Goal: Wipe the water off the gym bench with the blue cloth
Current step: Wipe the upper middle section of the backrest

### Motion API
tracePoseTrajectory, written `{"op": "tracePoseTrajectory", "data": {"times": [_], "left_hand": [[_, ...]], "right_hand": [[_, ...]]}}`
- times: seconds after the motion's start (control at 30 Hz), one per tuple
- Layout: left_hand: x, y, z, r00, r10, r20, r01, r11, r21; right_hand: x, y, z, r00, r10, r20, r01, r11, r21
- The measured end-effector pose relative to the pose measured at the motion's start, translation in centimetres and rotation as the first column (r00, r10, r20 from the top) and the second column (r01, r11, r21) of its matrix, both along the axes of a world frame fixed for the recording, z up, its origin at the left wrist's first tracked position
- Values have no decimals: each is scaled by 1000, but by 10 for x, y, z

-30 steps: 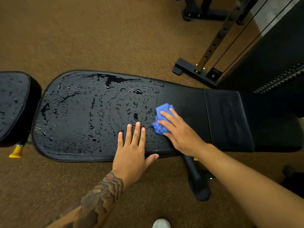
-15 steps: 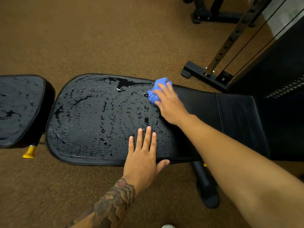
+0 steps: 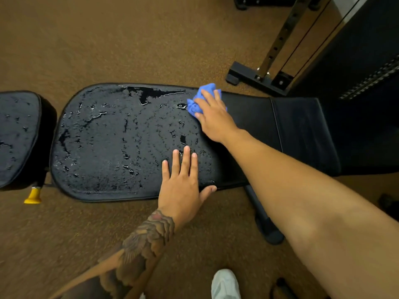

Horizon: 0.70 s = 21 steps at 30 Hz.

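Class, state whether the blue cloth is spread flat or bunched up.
Bunched up: the blue cloth shows crumpled folds under the right hand.

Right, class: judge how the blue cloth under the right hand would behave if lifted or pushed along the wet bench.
Probably floppy: the blue cloth sits bunched in soft folds under the right hand. Likely light, as it crumples small. Pushed over the bench pad, it may soak up the water beads and drag more.
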State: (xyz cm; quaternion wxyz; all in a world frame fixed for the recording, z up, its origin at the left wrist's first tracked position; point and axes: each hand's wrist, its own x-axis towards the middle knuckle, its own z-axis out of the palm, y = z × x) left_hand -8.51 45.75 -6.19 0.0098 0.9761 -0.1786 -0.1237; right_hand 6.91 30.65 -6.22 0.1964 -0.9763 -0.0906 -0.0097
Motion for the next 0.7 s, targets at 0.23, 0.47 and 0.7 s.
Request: {"op": "tracePoseTrajectory", "data": {"times": [0.23,0.47,0.7], "left_hand": [[1,1,-1,1000,-4,12,5,997,-71],[2,10,7,1000,-20,-6,19,995,-102],[6,58,16,996,-52,66,62,985,-161]], "right_hand": [[-134,-42,0,977,212,34,-212,977,-9],[-85,-45,-5,983,-179,31,178,984,28],[-155,17,-2,991,117,72,-118,993,16]]}}
